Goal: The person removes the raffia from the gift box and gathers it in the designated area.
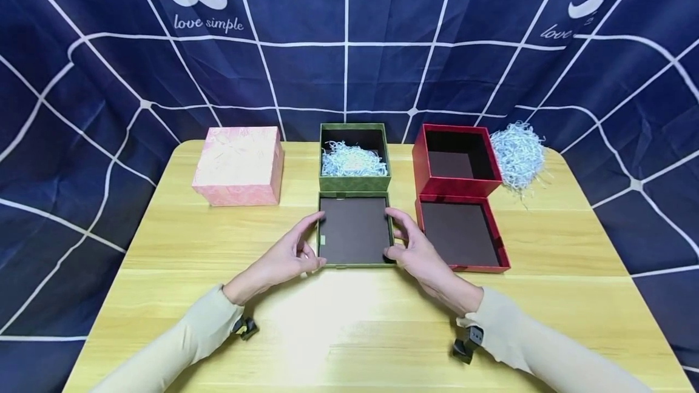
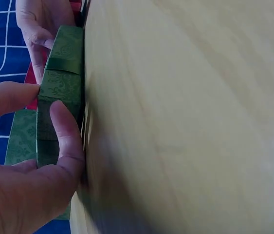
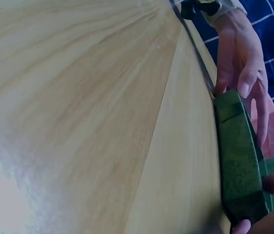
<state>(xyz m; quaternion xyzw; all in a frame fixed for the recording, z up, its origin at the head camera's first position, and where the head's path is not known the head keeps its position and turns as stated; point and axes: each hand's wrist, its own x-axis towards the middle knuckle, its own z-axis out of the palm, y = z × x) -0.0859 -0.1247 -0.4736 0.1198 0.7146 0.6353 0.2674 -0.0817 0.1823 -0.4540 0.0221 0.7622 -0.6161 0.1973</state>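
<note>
An upturned green box lid (image 1: 354, 229) with a dark inside lies directly in front of the green box (image 1: 354, 184). My left hand (image 1: 289, 253) grips the lid's left side, thumb near the front corner and index finger at the rim. On the opposite side my right hand (image 1: 417, 253) holds the lid the same way. The left wrist view shows the lid's patterned green wall (image 2: 61, 87) between thumb and fingers. Light blue shredded paper (image 1: 352, 161) fills the bottom of the green box. In the right wrist view the right hand's fingers are partly cut off at the edge.
A closed pink box (image 1: 238, 165) stands at the back left. To the right is an open red box (image 1: 457, 159), with its upturned red lid (image 1: 464, 232) in front. A heap of blue shredded paper (image 1: 519, 155) lies beside it. A dark blue curtain (image 1: 382, 71) borders the table.
</note>
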